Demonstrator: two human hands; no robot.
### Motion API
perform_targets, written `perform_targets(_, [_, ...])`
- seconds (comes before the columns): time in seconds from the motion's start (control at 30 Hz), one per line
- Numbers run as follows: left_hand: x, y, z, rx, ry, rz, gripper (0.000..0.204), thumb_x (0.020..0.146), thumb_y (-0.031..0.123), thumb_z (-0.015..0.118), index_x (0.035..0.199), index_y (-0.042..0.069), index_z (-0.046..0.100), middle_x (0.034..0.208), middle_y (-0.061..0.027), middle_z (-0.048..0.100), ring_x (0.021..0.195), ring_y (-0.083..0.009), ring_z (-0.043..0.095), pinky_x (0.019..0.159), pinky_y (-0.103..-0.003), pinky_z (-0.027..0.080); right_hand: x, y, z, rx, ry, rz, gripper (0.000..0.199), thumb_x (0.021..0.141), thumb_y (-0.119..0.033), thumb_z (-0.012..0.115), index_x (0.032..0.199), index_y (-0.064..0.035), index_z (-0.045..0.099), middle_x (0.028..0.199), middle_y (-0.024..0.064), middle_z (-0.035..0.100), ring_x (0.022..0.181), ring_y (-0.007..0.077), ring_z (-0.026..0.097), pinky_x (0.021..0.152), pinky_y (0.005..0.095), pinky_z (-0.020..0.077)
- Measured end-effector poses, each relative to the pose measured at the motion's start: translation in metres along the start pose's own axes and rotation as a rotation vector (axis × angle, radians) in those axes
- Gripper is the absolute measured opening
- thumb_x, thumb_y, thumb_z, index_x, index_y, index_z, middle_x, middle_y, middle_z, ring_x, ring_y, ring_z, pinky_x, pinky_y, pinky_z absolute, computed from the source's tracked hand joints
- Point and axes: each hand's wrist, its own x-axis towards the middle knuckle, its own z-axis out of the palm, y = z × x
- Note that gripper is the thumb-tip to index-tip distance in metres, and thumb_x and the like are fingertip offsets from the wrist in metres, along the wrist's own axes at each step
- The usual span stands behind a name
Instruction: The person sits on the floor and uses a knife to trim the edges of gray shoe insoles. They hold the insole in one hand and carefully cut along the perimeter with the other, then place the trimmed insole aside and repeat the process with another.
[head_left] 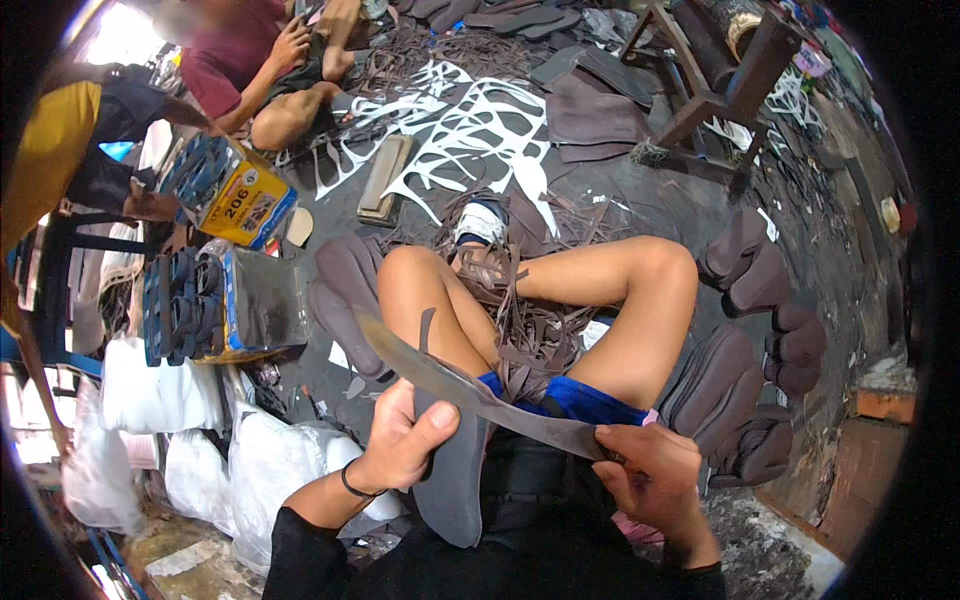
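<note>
Left hand (pixel 400 450): at 7 o'clock from mid-view, forearm rising from the lower edge, thumb laid across a flat grey sole (pixel 450 495).
Left grip: grasping that sole, which lies at 6 o'clock, rounded end pointing down.
Right hand (pixel 655 475): at 5 o'clock, fingers curled inward over the lap.
Right grip: clenched on one end of a long curved grey strip (pixel 480 398).
Strip's run: from the right hand across the sole's upper end to 9 o'clock; blade or sole material, cannot tell.
Yellow-and-blue box (pixel 245 200): at 10 o'clock, holding dark blue footwear.
Second box (pixel 270 300): at 9 o'clock, dark footwear packed along its left side.
White plastic bags (pixel 275 475): at 8 o'clock, contents unclear.
</note>
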Motion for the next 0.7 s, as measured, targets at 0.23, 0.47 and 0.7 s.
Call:
perform_targets(0.23, [0.001, 0.01, 0.01, 0.123, -0.144, 0.003, 0.055, 0.091, 0.049, 0.067, 0.103, -0.003, 0.054, 0.082, -0.013, 0.066, 0.069, -0.021, 0.068, 0.061, -0.031, 0.056, 0.028, -0.032, -0.042, -0.012, -0.04, -0.015, 0.029, 0.074, -0.01, 0.082, 0.1, -0.0019, 0.073, 0.075, 0.0109, 0.07, 0.052, 0.0192, 0.062, 0.05, 0.0294, 0.0494])
perform_targets(0.47, [0.003, 0.013, 0.013, 0.08, -0.274, 0.02, 0.033, 0.095, 0.021, 0.068, 0.116, -0.003, 0.062, 0.107, -0.0065, 0.066, 0.097, -0.0121, 0.06, 0.086, -0.029, 0.047, 0.062, -0.045, -0.062, -0.027, -0.25, -0.006, 0.023, 0.084, -0.019, 0.078, 0.099, -0.0044, 0.071, 0.074, 0.0136, 0.068, 0.061, 0.0303, 0.067, 0.055, 0.0421, 0.0526])
perform_targets(0.7, [0.011, 0.016, 0.018, 0.26, -0.392, 0.01, 0.034, 0.094, 0.022, 0.069, 0.116, -0.003, 0.062, 0.108, -0.0088, 0.065, 0.099, -0.0134, 0.059, 0.086, -0.031, 0.047, 0.092, -0.048, -0.069, 0.024, -0.423, 0.026, 0.027, 0.088, -0.021, 0.074, 0.107, -0.0028, 0.068, 0.063, 0.0121, 0.064, 0.054, 0.0288, 0.064, 0.051, 0.036, 0.0481])
